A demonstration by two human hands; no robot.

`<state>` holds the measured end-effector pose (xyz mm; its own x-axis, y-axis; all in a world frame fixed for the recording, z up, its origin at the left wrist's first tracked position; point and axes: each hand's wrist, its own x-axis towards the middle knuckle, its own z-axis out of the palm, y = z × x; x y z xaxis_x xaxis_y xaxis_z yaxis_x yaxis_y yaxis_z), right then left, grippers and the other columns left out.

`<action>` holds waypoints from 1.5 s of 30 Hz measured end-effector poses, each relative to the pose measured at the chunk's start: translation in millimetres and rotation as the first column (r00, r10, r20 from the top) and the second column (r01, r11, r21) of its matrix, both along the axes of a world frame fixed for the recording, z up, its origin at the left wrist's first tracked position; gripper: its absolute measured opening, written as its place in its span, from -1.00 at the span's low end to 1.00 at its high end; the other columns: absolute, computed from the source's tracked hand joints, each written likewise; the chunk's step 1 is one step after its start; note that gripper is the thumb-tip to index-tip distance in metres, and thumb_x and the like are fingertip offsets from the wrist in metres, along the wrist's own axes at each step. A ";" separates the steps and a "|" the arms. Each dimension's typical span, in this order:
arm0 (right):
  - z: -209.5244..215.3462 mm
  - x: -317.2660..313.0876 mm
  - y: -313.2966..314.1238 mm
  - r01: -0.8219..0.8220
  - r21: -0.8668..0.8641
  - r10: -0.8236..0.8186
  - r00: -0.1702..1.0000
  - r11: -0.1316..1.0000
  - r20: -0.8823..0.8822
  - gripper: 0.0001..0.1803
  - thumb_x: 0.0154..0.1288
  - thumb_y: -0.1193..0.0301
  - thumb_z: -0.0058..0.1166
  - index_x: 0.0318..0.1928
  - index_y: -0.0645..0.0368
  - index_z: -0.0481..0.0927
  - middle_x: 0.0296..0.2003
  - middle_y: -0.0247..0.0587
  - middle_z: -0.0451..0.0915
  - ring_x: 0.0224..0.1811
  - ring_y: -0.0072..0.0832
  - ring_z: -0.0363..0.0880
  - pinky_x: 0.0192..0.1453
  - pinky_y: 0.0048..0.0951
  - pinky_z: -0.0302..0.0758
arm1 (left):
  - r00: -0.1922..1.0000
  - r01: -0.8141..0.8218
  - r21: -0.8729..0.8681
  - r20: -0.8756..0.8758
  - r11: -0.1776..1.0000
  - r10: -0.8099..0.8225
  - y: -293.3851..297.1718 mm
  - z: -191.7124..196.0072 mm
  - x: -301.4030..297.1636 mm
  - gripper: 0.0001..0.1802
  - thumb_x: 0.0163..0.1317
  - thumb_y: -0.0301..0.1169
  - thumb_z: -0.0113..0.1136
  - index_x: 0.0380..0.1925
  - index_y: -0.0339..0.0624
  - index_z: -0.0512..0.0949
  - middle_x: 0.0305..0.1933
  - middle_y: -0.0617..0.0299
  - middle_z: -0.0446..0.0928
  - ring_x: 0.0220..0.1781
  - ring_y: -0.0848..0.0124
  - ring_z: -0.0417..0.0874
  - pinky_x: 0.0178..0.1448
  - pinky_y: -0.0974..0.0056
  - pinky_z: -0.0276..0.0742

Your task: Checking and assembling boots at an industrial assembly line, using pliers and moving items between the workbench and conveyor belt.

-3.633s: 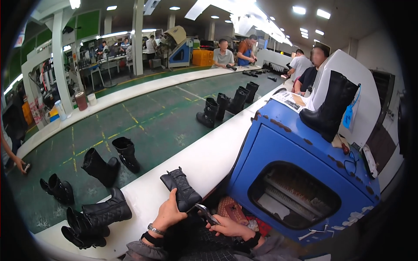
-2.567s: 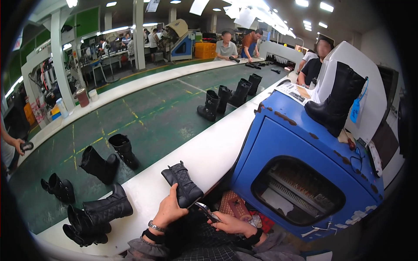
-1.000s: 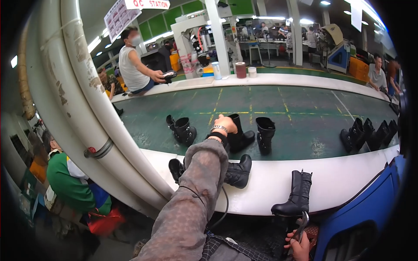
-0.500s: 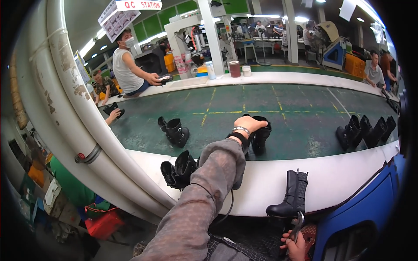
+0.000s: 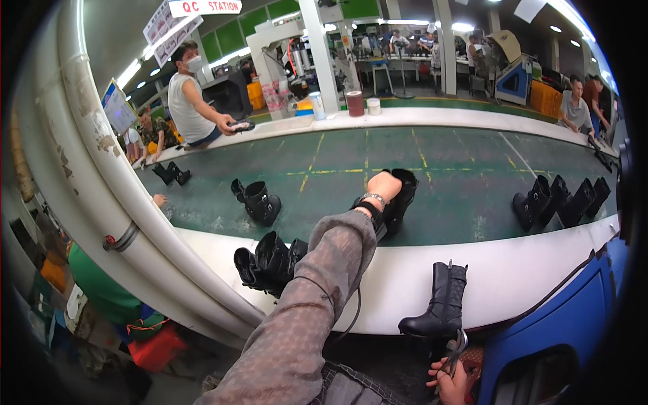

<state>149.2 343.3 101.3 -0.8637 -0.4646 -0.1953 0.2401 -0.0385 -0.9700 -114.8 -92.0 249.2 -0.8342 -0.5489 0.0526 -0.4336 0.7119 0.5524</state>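
My left hand [image 5: 383, 186] reaches out over the green belt, its fingers closed at the top of a black boot [image 5: 403, 197]. That boot leans a little, and my wrist and sleeve hide part of it. Low at the right, my right hand [image 5: 449, 383] grips a metal hand tool that looks like pliers [image 5: 456, 352]; its curved tip is close to the sole of a tall black boot [image 5: 439, 300]. This tall boot, with straps and a quilted shaft, stands on the white ledge. Several short black boots [image 5: 271, 255] stand on the ledge beside my left forearm.
A black pair [image 5: 260, 204] stands left on the belt [image 5: 466, 152], with more boots [image 5: 574, 201] at the right. Thick white pipes [image 5: 135, 175] rise at the left; a blue machine [image 5: 560, 324] borders the right. Across the belt, a masked person [image 5: 192, 101] holds a shoe.
My left hand has stayed on the boot, which leans more now. At the far left, another person's hand has let go of a boot and drawn back. The whole view has shifted slightly.
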 end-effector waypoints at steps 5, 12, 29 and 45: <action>10.5 0.3 -7.9 0.038 0.019 -0.038 0.999 0.999 0.030 -0.63 0.39 0.57 -0.10 0.18 0.34 0.33 -0.05 -0.09 0.55 -0.10 -0.43 0.59 -0.20 -0.54 0.60 | 0.988 0.097 0.181 -0.135 0.979 -0.073 25.6 -1.1 -19.9 -0.71 0.03 -0.36 0.03 -0.55 -0.36 0.65 -0.60 -0.10 0.61 -0.52 0.10 0.70 -0.28 0.13 0.63; 22.5 14.6 -7.3 0.111 0.066 -0.114 0.992 0.992 0.051 -0.65 0.41 0.55 -0.10 0.17 0.32 0.33 -0.06 -0.08 0.56 -0.10 -0.43 0.60 -0.21 -0.54 0.59 | 0.807 0.525 0.544 -0.072 0.655 -0.587 39.2 8.1 -54.2 -0.40 0.24 -0.07 0.20 0.05 -0.38 0.44 -0.17 -0.15 0.53 -0.22 0.04 0.67 -0.23 0.01 0.70; 48.7 -4.0 -26.8 0.172 0.053 -0.175 0.983 0.984 0.057 -0.73 0.40 0.54 -0.09 0.08 0.30 0.39 -0.11 -0.19 0.56 -0.13 -0.52 0.58 -0.24 -0.64 0.52 | 0.415 -0.826 0.230 -0.372 0.515 0.831 -192.4 11.8 45.8 -0.31 0.02 -0.24 0.19 0.10 -0.43 0.25 0.34 -0.15 0.06 0.41 -0.01 0.12 0.37 -0.04 0.18; 43.9 -3.7 -25.8 0.332 0.102 -0.333 0.943 0.938 -0.004 -0.69 0.25 0.60 -0.16 0.03 0.32 0.37 -0.17 -0.02 0.55 -0.21 -0.39 0.62 -0.35 -0.49 0.65 | 0.959 0.074 0.292 0.241 0.953 -0.149 -141.8 -27.8 21.6 -0.03 -0.02 -0.30 0.37 0.42 -0.01 0.12 0.50 0.10 0.11 0.47 0.02 0.19 0.33 -0.10 0.33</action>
<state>145.5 317.4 145.1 -0.9626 -0.1288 -0.2383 0.2430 -0.0220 -0.9698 -93.2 -233.8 221.4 -0.8554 -0.4131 -0.3124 -0.5136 0.5985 0.6149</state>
